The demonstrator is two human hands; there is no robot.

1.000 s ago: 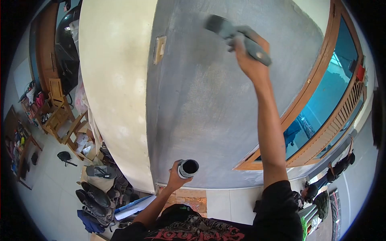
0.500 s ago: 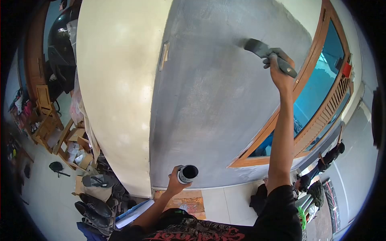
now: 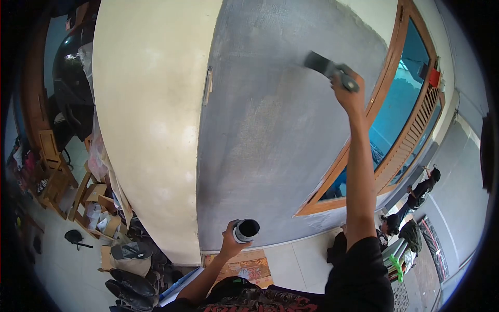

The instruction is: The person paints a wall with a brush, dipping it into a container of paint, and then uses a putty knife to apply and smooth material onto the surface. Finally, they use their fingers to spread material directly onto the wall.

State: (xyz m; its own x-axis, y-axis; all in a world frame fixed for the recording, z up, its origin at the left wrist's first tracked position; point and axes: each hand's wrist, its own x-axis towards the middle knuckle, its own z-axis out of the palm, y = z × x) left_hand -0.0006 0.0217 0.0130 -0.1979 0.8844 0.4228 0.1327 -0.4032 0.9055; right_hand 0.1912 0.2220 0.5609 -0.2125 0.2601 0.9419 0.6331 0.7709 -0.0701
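Note:
My right hand point(image 3: 347, 89), arm stretched up, is closed round the handle of a wide paintbrush point(image 3: 321, 63). Its bristles meet the grey-painted wall point(image 3: 291, 151) near the upper middle and are slightly blurred. Low in front of me, my left hand point(image 3: 231, 242) grips a small paint can point(image 3: 245, 231) with a white outside and a very dark inside. The can stays upright, its mouth facing me. Streaky, uneven grey covers the wall, with a paler patch in the middle. Cream wall point(image 3: 148, 125) borders it on the left.
A wooden-framed window point(image 3: 392, 135) stands to the right. Shoes point(image 3: 130, 288), cardboard boxes point(image 3: 106, 223) and wooden chairs point(image 3: 54, 171) crowd the left. Another person point(image 3: 423, 190) works at the far right wall; a second person point(image 3: 387, 226) is low down nearby. A patterned mat point(image 3: 254, 262) lies below.
The brush and my right hand have moved a little left relative to the window, and the handle has turned toward me. My left hand still holds the can. The whole view has shifted slightly.

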